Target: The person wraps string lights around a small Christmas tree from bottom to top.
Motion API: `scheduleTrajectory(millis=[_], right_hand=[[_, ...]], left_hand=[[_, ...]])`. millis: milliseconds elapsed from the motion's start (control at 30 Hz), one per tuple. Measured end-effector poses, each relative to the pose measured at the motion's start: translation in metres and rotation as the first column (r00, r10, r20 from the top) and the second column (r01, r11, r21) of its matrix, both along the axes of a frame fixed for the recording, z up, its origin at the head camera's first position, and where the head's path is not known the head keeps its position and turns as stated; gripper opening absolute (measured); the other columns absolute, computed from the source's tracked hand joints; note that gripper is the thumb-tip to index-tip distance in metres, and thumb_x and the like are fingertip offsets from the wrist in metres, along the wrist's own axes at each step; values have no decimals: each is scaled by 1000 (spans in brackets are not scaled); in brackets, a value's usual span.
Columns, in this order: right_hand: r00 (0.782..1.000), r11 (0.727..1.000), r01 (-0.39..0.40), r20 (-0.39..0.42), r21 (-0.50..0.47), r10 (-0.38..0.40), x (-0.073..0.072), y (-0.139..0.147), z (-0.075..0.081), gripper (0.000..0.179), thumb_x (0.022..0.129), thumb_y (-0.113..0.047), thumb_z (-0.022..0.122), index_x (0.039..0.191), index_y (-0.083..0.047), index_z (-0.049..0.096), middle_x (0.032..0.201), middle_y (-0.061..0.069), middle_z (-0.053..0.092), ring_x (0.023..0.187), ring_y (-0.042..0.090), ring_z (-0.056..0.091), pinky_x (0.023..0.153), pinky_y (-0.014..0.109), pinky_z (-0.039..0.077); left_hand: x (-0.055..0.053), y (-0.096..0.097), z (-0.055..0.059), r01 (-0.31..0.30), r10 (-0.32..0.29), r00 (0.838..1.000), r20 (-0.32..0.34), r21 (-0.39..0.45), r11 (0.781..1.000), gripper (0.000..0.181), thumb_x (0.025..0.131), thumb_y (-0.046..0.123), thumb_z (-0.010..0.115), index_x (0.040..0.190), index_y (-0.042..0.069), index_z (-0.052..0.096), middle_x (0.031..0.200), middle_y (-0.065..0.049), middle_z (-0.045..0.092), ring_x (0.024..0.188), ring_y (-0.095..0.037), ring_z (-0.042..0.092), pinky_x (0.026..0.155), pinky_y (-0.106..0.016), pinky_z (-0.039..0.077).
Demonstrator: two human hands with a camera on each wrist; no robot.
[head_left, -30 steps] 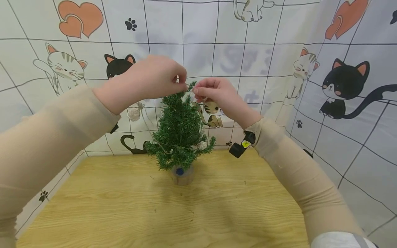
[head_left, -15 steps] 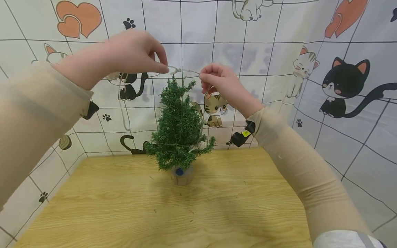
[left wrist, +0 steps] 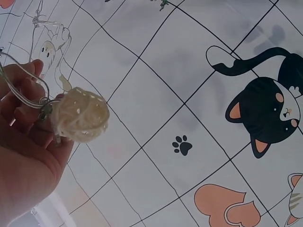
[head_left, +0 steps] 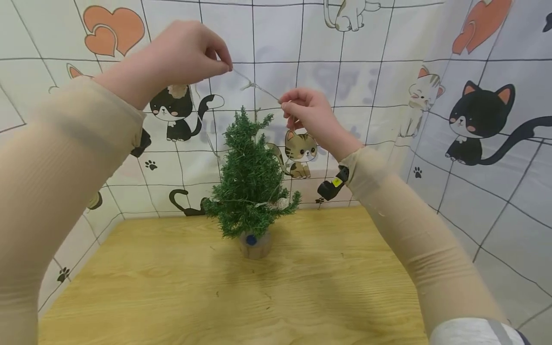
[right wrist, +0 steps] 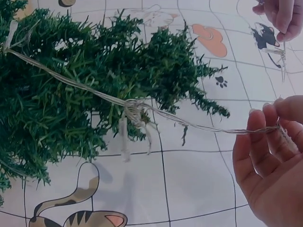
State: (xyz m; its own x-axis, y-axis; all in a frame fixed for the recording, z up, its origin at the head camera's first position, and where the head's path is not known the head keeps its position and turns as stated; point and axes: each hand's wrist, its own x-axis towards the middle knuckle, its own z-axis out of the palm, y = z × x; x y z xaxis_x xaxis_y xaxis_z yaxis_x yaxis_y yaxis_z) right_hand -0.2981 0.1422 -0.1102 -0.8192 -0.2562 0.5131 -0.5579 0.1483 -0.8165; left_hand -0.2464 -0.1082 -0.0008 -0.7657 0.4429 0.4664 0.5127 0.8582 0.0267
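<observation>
In the head view a small green artificial Christmas tree (head_left: 250,167) stands in a round wooden base (head_left: 255,248). Above its top, my left hand (head_left: 189,52) pinches a thin, pale string-light wire (head_left: 265,91). Lower and to the right, my right hand (head_left: 311,112) pinches the same wire, so a knotted stretch spans between them. A cream woven ball (left wrist: 83,115) dangles beside the left hand's fingers in the left wrist view. The right wrist view shows the wire (right wrist: 85,88) running from the branches to my right hand (right wrist: 270,156). Another woven ball (head_left: 282,203) sits on a lower right branch.
The wooden table (head_left: 172,282) carries the tree near its back edge, with a few fallen green bits on it. A white cloth (head_left: 362,28) printed with cats and grid lines hangs behind and at the sides. Small black cameras (head_left: 331,188) are strapped to the wrists.
My left hand has moved up and left from the treetop, lifting the wire and its dangling ball. The right hand has risen slightly, and the wire between the hands is drawn out.
</observation>
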Motion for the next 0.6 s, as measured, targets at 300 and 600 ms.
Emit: scheduleTrajectory(millis=[300,600], right_hand=[[1000,992,14,-24,-125,-17,-25,7,-22,13,99,-9,54,107,-7,44,81,15,53,59,26,53,60,33,46],[993,990,112,-28,-84,-115,-42,9,-45,9,99,-12,56,104,-9,48,88,19,58,61,26,55,60,32,47]], left_hand=[[-22,5,-9,9,-12,999,31,112,994,25,96,15,45,119,10,56,88,-8,51,70,-25,43,67,-35,35],[-45,3,-22,-44,43,999,7,124,991,29,97,17,42,116,6,61,90,-10,54,75,-25,46,73,-37,36]])
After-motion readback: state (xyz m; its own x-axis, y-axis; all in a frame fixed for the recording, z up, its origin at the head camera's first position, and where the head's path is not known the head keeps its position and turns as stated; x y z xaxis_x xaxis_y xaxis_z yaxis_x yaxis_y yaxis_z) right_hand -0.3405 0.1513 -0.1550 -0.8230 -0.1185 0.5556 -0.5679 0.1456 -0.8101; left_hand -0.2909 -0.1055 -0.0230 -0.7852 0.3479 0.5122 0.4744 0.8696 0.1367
